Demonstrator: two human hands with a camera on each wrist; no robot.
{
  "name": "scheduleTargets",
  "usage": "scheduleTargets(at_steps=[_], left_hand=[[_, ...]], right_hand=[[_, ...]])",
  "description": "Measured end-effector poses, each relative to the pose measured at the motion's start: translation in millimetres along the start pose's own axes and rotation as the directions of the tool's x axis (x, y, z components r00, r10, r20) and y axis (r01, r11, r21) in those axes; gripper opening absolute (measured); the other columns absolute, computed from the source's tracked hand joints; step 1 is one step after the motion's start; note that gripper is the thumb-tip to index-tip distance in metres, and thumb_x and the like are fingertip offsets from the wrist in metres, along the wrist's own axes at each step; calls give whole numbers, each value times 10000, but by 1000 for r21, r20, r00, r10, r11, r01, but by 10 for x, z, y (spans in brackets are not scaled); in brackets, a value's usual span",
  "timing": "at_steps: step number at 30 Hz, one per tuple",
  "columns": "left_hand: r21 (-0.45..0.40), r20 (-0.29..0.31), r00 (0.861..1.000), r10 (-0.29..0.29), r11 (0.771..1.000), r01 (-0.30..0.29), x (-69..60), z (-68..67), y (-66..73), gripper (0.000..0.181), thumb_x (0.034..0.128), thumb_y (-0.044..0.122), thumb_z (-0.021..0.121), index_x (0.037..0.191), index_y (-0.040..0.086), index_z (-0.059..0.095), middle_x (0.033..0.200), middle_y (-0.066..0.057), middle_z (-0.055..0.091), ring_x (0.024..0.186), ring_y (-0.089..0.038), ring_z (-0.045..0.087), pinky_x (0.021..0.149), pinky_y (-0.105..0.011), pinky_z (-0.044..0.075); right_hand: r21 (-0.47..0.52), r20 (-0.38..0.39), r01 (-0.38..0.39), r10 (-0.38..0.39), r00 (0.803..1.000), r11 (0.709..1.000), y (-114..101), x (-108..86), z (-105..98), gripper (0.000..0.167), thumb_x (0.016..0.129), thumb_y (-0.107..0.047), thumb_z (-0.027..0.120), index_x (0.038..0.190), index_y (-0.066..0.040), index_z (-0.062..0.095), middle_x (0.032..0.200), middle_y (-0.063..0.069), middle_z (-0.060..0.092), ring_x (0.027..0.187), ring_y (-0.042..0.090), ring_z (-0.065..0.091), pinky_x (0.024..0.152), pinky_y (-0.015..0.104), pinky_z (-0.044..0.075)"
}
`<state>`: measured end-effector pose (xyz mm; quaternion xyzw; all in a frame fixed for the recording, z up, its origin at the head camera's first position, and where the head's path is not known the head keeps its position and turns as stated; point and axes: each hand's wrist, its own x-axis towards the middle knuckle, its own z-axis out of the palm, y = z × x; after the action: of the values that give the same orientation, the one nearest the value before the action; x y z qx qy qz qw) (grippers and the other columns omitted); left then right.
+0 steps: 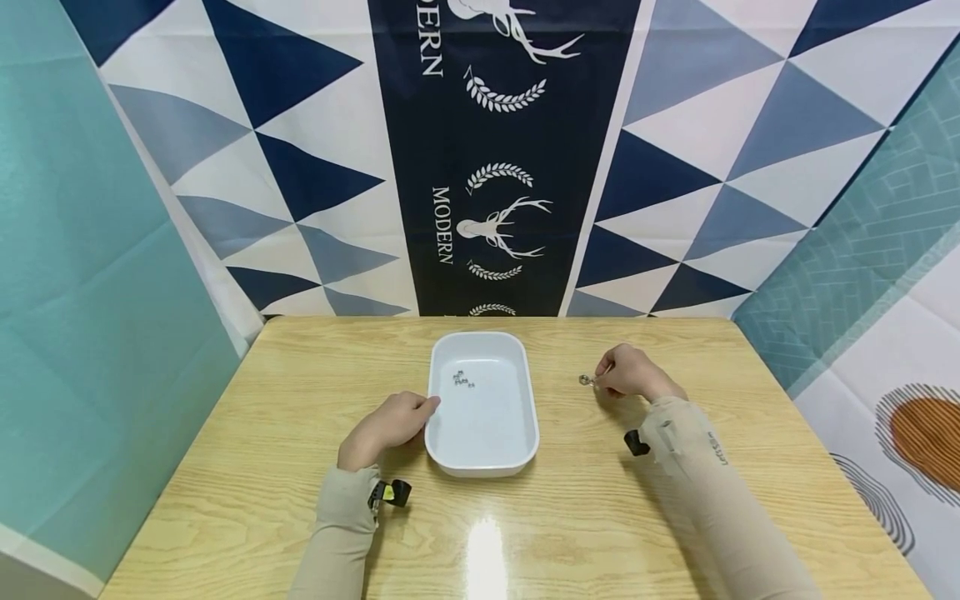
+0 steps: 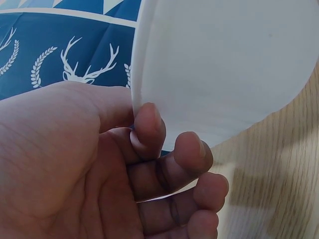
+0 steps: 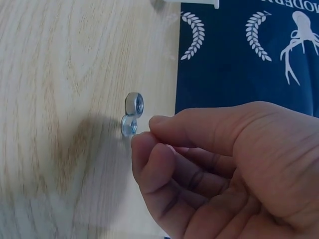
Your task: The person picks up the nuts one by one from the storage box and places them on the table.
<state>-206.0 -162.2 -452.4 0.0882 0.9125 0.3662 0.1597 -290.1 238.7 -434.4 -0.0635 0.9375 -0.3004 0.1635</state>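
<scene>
My left hand holds the left side of a white plastic tray, thumb over the rim and fingertips against the outer wall. Several small metal pieces lie inside, towards the tray's far left. Right of the tray, my right hand is low over the table beside two metal nuts. In the right wrist view, the upper nut touches the lower nut. Thumb and index finger are bent close to the lower nut with a small gap between their tips; whether they touch it is unclear.
The light wooden table carries the tray near its middle. A patterned cloth backdrop hangs along the far edge, with teal sheeting on the left. Black wrist cameras sit on both sleeves.
</scene>
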Motion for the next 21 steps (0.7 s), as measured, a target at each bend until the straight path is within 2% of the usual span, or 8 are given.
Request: scheduleTargets(at_steps=[12,18,21], left_hand=[[-10,10,1000,-11,1000,11,1,15,-24,508,1114,365,403,747,107,641,526,4,438,495,-142,415,557,-277,381],[20,-21,1000,-9,1000,10,44,20,-30,468,1109,368,407,912,103,738,634,-15,501,576,-142,465,610,-286,401],[24,-22,1000,-13,1000,13,53,18,-35,464,1108,371,408,942,105,750,650,-20,514,583,-143,470,613,-285,404]], right_hand=[[11,5,-1,1,1000,1000,139,43,8,83,932,-48,683,944,34,690,733,92,701,633,134,620,596,260,502],[-8,5,8,-8,1000,1000,165,52,13,93,951,-53,667,964,31,705,739,110,719,602,150,626,588,279,504],[-14,6,19,-19,1000,1000,176,69,24,95,949,-53,669,961,35,704,733,103,721,601,144,632,596,285,511]])
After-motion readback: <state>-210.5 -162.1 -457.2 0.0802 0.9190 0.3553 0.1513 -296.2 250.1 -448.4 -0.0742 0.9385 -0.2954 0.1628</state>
